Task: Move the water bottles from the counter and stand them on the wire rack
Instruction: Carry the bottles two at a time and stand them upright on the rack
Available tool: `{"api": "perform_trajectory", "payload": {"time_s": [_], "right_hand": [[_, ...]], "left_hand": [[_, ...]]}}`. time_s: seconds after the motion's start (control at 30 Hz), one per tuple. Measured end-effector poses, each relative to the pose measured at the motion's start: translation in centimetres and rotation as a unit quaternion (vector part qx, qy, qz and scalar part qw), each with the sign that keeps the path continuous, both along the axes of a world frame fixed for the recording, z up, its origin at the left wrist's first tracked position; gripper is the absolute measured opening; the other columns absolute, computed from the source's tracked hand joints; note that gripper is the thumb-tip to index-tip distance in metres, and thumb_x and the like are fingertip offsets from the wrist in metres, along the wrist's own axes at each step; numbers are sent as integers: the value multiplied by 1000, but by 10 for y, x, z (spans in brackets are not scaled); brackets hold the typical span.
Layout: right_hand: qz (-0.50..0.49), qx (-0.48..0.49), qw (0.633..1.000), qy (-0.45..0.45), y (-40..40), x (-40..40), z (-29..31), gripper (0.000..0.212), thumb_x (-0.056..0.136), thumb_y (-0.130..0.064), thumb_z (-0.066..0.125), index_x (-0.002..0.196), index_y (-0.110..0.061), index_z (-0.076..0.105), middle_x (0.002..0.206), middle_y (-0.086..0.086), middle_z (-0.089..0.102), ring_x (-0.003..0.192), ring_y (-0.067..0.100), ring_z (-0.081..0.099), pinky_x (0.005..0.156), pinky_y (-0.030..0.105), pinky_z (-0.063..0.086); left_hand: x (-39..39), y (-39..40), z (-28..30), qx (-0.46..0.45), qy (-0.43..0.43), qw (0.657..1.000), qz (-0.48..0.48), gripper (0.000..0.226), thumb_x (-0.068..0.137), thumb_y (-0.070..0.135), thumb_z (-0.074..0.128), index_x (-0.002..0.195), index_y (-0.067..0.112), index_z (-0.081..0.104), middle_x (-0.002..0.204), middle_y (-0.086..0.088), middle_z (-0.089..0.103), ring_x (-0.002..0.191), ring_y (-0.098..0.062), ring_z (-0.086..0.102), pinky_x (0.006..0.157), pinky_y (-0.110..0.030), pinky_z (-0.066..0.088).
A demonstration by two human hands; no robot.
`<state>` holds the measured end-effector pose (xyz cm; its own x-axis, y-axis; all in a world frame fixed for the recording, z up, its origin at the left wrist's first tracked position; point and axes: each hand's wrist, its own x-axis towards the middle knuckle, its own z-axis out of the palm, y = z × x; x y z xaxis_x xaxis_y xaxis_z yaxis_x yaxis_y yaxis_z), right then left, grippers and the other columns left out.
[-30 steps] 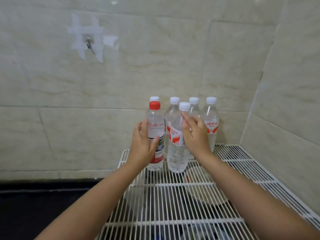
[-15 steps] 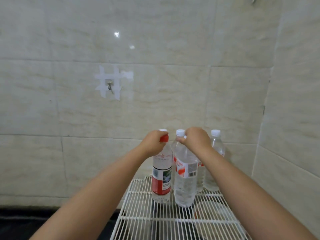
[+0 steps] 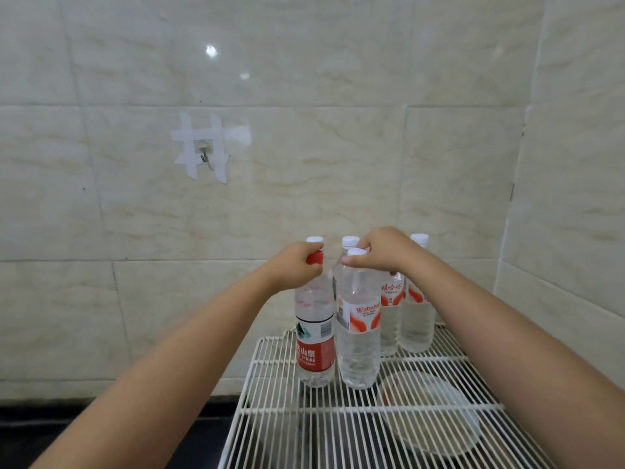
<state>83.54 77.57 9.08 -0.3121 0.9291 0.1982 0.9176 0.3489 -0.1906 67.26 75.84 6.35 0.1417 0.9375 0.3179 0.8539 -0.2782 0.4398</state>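
Both arms outstretched, left hand [image 3: 293, 265] and right hand [image 3: 380, 250] curled, apparently pinching.

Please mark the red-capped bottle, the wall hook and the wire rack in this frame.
Red-capped bottle [image 3: 315, 357]: head view, on its red label.
Wall hook [image 3: 204, 154]: head view, on the metal hook between the tape strips.
Wire rack [image 3: 306, 426]: head view, on bare wires near the front.

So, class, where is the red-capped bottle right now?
The red-capped bottle stands at the wire rack's front left, gripped at its cap by the left hand.
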Motion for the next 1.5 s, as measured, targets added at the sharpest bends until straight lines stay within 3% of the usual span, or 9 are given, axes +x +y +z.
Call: {"api": "perform_trajectory", "payload": {"time_s": [0.23, 0.33, 0.43, 0.57, 0.7, 0.83, 0.93, 1.13, 1.5], "right_hand": [[55, 15, 998, -25, -3, -1, -2, 31, 91, -25, 50, 62, -12, 48, 59, -3, 41, 57, 18, 43, 50, 21, 28], [84, -7, 996, -6, -1, 6, -1, 26, 92, -15, 47, 115, -11, 60, 101, 3, 63, 92, 23, 49, 69, 22, 34], [74, -38, 996, 35, 0, 7, -2, 42, 92, -22, 49, 134, -17, 45, 141, 4, 47, 109, 24, 54, 83, 25, 41], [-6, 33, 999, -23, 2, -9, -7, 40, 86, -50, 51, 93, -13, 64, 97, 3, 64, 76, 21, 55, 58, 25, 39], [-9, 78, 994, -72, 5, -14, -9, 45, 88, -36, 55, 53, -18, 32, 58, -3, 35, 60, 16, 40, 47, 22, 23], [76, 3, 996, -35, 0, -6, -1, 11, 89, -22, 55, 97, -21, 63, 105, 1, 63, 105, 24, 53, 81, 25, 43], [70, -1, 998, 2, -3, -2, -4, 39, 90, -19, 54, 128, -15, 50, 138, 5, 50, 125, 22, 46, 100, 29, 36], [2, 68, 994, 88, -4, -6, -21, 40, 82, -30, 63, 116, -9, 58, 116, 11, 62, 103, 27, 59, 82, 33, 48], [53, 38, 995, 78, 6, -8, -10, 43, 85, -17, 61, 127, -11, 53, 137, 9, 52, 125, 23, 47, 97, 25, 37]], "left_hand": [[-8, -3, -4, 62, -37, 997, 1, 36, 87, 7, 60, 120, -4, 57, 108, -19, 62, 98, -21, 56, 85, -27, 41], [-1, -2, -12, 98, -48, 993, 36, 35, 84, 15, 65, 114, -3, 60, 112, -19, 65, 103, -31, 60, 91, -37, 47], [2, 0, -14, 106, -31, 993, 46, 39, 85, 21, 65, 118, 2, 58, 115, -17, 64, 105, -30, 59, 93, -39, 48], [-6, -2, -14, 88, 1, 996, 26, 45, 86, 26, 62, 127, 9, 53, 120, -13, 62, 109, -26, 57, 92, -34, 45], [-10, -5, -11, 74, 42, 995, 57, 39, 88, 30, 60, 124, 17, 56, 114, -9, 64, 102, -25, 59, 83, -32, 46], [-5, -6, -9, 63, 14, 996, 55, 34, 86, 24, 62, 117, 10, 59, 113, -11, 65, 100, -27, 61, 85, -35, 48], [1, -6, -10, 57, 8, 997, 60, 43, 85, 26, 64, 123, 10, 53, 119, -10, 62, 106, -27, 59, 89, -36, 47], [7, -3, -11, 60, -16, 995, 77, 29, 89, 22, 57, 113, 7, 57, 112, -15, 65, 104, -32, 58, 82, -35, 46], [1, 1, -14, 65, -45, 996, 47, 47, 90, 22, 57, 135, 13, 46, 126, -14, 60, 115, -30, 55, 93, -34, 45]]}}
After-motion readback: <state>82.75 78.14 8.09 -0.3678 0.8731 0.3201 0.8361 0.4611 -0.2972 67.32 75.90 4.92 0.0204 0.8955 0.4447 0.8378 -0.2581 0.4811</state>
